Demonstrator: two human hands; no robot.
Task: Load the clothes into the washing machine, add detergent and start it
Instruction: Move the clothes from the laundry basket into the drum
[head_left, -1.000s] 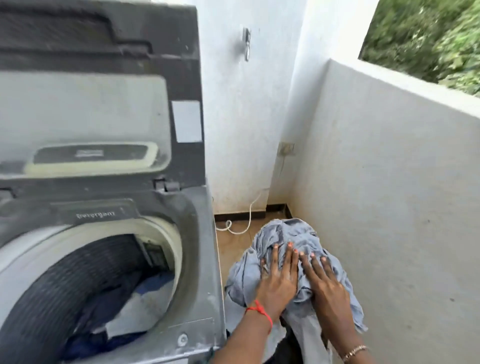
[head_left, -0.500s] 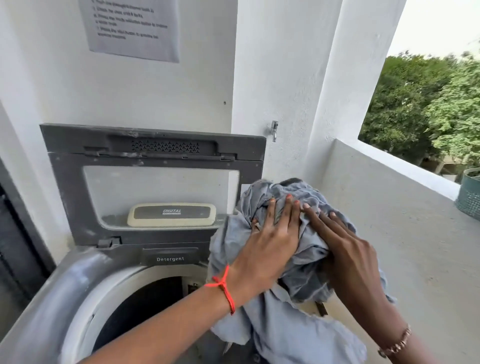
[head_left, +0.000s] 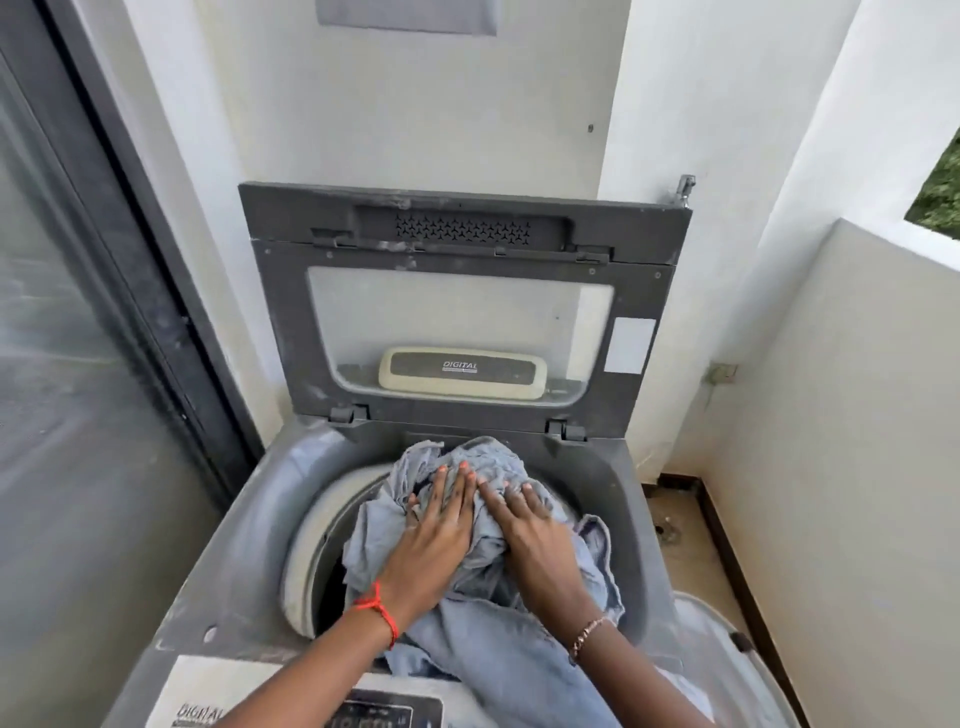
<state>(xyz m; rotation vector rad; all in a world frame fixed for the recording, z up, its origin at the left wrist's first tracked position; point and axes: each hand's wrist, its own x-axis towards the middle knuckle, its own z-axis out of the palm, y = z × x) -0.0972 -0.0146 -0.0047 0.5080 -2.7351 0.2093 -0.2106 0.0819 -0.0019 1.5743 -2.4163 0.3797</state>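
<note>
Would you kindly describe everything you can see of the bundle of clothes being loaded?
The bundle of clothes is pale blue-grey, soft, crumpled fabric, apparently more than one piece. It sits bunched over the open drum of the washing machine, partly inside, with a long fold trailing over the front rim toward the control panel. The left hand and right hand lie on top of it, fingers spread and pressing down. How far it reaches into the drum is hidden.
</note>
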